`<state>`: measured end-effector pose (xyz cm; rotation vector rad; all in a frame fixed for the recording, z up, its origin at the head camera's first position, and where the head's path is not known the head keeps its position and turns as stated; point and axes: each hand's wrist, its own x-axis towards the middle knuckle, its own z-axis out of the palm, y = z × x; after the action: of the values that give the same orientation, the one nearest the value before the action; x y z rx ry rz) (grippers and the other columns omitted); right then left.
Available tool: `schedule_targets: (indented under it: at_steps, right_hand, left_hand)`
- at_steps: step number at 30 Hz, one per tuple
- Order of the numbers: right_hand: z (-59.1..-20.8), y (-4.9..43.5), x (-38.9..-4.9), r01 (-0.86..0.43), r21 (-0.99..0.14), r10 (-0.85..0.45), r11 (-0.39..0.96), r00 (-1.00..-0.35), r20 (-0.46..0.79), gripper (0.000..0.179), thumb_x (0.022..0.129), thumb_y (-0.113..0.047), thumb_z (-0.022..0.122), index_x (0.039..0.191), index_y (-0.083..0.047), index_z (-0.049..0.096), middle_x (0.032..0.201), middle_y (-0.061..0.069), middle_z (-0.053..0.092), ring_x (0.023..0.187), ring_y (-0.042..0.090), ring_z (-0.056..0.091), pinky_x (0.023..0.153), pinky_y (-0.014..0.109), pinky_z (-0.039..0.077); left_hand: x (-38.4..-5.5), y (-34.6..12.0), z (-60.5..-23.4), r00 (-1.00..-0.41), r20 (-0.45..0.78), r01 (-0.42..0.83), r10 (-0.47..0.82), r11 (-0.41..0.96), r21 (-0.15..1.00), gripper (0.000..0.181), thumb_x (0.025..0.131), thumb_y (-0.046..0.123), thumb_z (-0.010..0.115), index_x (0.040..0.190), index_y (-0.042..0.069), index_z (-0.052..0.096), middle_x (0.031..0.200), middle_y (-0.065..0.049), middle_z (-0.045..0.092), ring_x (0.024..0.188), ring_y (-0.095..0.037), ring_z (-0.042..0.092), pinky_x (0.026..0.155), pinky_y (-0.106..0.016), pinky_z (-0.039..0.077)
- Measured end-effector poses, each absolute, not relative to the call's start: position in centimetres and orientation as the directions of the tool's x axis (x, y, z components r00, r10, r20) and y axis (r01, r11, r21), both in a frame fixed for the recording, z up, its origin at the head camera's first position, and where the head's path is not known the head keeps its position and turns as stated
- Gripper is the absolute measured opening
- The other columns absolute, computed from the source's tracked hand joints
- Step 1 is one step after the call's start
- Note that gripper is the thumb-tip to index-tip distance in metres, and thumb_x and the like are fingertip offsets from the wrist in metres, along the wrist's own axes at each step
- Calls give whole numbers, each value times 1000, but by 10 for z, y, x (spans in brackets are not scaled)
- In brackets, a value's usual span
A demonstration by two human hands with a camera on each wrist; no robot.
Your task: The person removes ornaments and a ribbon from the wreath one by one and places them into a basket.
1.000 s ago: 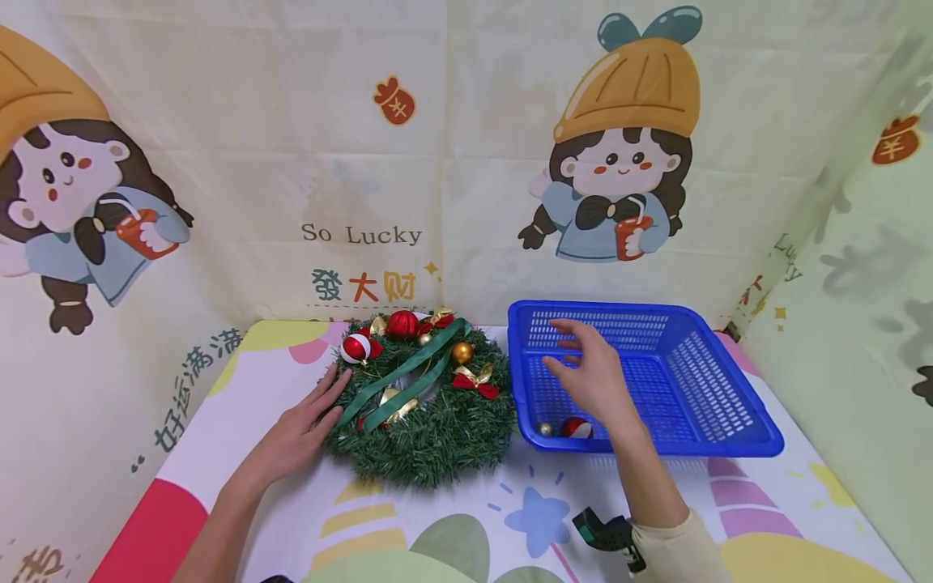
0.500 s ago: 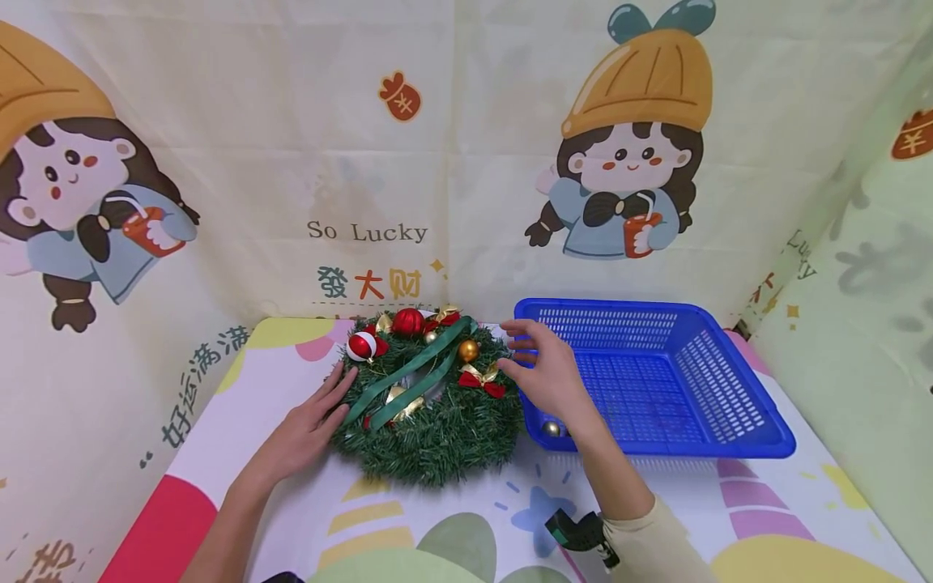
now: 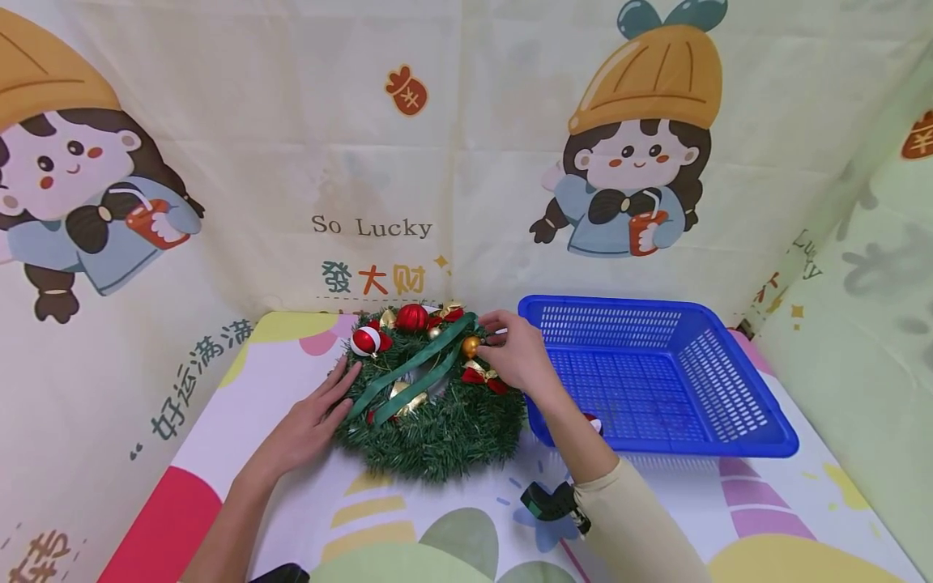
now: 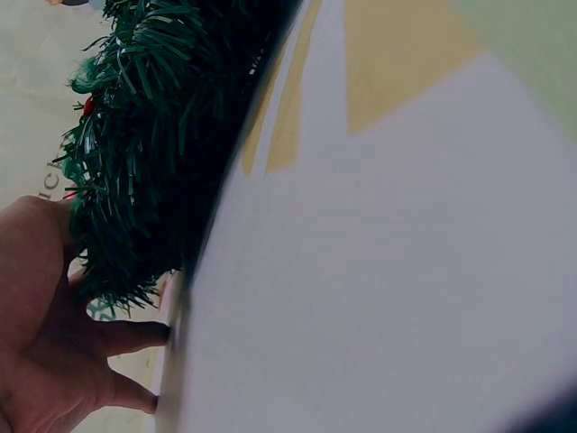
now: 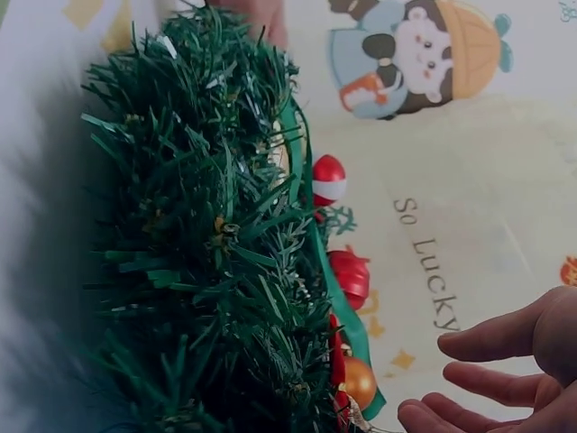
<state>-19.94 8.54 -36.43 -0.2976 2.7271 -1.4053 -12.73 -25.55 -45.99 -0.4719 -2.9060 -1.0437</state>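
A green artificial wreath (image 3: 445,445) lies on the table, decorated with a red ball (image 3: 412,317), a red-and-white ball (image 3: 365,341), a gold ball (image 3: 471,346) and bows. Draped across its middle is a dark green ribbon (image 3: 408,366). My left hand (image 3: 309,425) rests against the wreath's left side with its fingers extended. At the upper right, my right hand (image 3: 516,354) reaches over the edge, close to the gold ball. In the right wrist view, the thumb and fingers of the right hand (image 5: 505,374) are spread apart and hold nothing.
Directly right of the wreath stands a blue plastic basket (image 3: 670,447). A red-and-white ball (image 3: 595,423) in it is partly hidden by my right forearm. A printed cloth backdrop (image 3: 466,186) rises behind the table.
My right hand has moved left, from above the basket to the wreath's upper right near the gold ball. The left hand stays against the wreath. The view has shifted slightly.
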Motion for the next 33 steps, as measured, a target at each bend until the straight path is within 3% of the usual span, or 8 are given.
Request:
schedule_targets:
  at_steps: [16, 33]
  right_hand:
    - [-361, 69, -223, -68, -702, -194, 709, -976, -101, 34, 94, -9, 75, 127, -5, 71, 129, 17, 69, 119, 35, 64, 94, 48, 57]
    - [-369, 60, -235, -119, -558, -211, 821, -972, -103, 30, 89, -11, 77, 117, -4, 69, 117, 14, 72, 106, 32, 66, 88, 43, 57]
  left_hand:
    - [-128, -256, -459, -953, 122, 290, 276, 728, 621, 58, 113, 31, 45, 167, 24, 25, 176, -10, 11, 154, -50, 25, 118, -70, 30]
    - [-127, -255, -460, -952, 128, 295, 277, 729, 618, 58, 114, 31, 44, 167, 23, 25, 176, -11, 12, 155, -49, 25, 118, -69, 30]
